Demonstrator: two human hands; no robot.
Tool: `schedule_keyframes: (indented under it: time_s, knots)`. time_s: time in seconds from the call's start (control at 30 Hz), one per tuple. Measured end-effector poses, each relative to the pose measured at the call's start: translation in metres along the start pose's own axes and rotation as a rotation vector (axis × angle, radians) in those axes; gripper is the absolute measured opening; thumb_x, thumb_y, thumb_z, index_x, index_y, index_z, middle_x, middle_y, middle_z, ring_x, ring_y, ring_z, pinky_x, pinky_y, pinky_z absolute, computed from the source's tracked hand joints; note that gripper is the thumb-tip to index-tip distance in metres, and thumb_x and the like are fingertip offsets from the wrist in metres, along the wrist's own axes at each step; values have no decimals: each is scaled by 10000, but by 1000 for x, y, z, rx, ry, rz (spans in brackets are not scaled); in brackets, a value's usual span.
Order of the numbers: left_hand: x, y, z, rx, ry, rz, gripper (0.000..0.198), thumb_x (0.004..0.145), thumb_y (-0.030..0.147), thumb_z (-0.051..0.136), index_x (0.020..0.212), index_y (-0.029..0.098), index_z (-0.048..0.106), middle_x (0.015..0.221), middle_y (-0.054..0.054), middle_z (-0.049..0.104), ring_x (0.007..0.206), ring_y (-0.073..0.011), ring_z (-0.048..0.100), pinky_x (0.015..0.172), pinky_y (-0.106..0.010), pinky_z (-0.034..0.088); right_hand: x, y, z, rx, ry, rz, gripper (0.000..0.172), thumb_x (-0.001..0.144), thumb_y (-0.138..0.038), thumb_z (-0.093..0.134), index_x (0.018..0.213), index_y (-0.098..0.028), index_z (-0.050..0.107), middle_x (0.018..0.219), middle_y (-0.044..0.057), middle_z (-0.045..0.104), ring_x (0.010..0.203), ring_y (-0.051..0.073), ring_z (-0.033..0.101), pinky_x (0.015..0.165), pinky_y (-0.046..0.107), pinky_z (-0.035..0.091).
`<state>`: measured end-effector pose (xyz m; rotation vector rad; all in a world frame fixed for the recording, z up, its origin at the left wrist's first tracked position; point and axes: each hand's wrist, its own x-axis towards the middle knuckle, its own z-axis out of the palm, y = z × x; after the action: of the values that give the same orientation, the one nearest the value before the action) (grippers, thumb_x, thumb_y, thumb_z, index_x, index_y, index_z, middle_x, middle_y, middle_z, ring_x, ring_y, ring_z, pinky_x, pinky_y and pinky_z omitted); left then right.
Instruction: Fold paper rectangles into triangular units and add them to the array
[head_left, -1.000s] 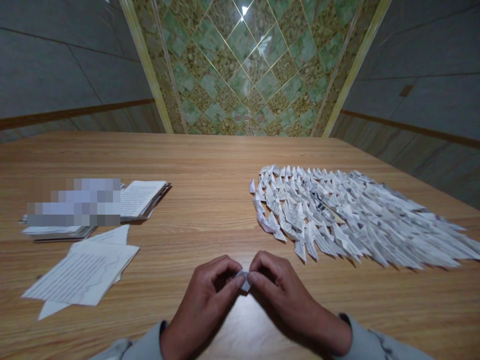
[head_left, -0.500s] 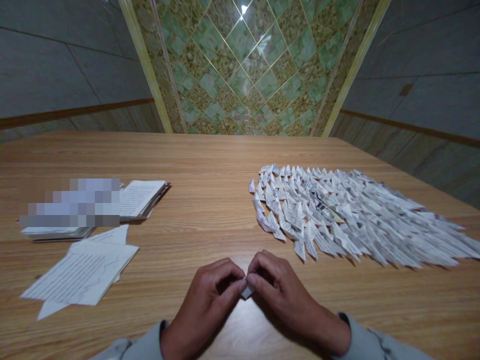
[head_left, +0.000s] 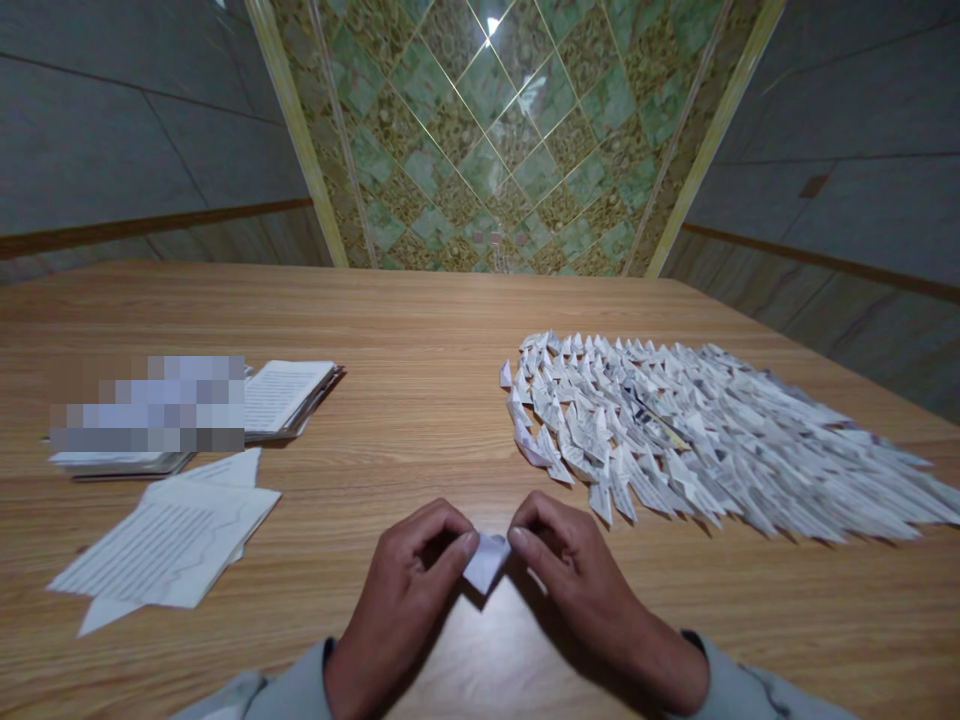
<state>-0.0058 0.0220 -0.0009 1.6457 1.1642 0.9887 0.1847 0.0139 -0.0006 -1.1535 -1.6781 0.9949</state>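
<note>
Between my hands, just above the table's near side, is a small folded piece of white paper (head_left: 485,566), its lower end coming to a point. My left hand (head_left: 411,590) pinches its left corner between thumb and forefinger. At the opposite corner, my right hand (head_left: 581,585) has thumb and forefinger closed on the paper's edge. Many folded paper boats (head_left: 675,430) stand packed in rows to the right, beyond my right hand. Loose printed sheets (head_left: 161,545) lie overlapping to the left of my left hand.
A stack of printed pages (head_left: 289,395) sits farther back on the left, beside a pile partly blurred out by blocks. All of it rests on a wood-grain table (head_left: 405,330). A green patterned tile wall (head_left: 487,140) rises behind the table's far edge.
My hands have moved slightly apart, and more of the folded paper now shows between them. The boats and sheets lie as before; the view has shifted a little.
</note>
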Motion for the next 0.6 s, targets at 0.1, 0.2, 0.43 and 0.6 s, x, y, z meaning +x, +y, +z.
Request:
schedule_keyframes:
  time_s: [0.1,0.2,0.43,0.6]
  knots:
    - [5,-3,-1,-124,112,-76,250,903,376,649,753,178,678,718,-14,655,697,-175,599,645,-251,457,1,0,-1,28,65,25,238,973,-331,537,776,-199,556,723,-9,565,681,154,516,623,270,381]
    - [6,-7,0,-239,190,-137,248,888,402,679,795,172,682,715,-8,656,653,-159,589,604,-243,469,0,1,0,26,97,10,199,980,-316,518,825,-199,563,751,-1,585,700,158,537,640,270,404]
    - [3,-12,2,-485,309,-175,286,876,465,720,900,188,655,780,-10,712,636,-150,646,604,-243,538,-2,6,0,2,168,-84,152,984,-275,488,868,-209,561,777,4,603,716,160,560,648,265,432]
    - [1,-9,1,-368,328,-53,224,868,404,736,829,191,681,832,-31,747,712,-172,692,669,-252,570,-3,2,0,-63,130,-160,99,936,-184,496,978,-203,585,878,33,653,792,180,615,695,286,475]
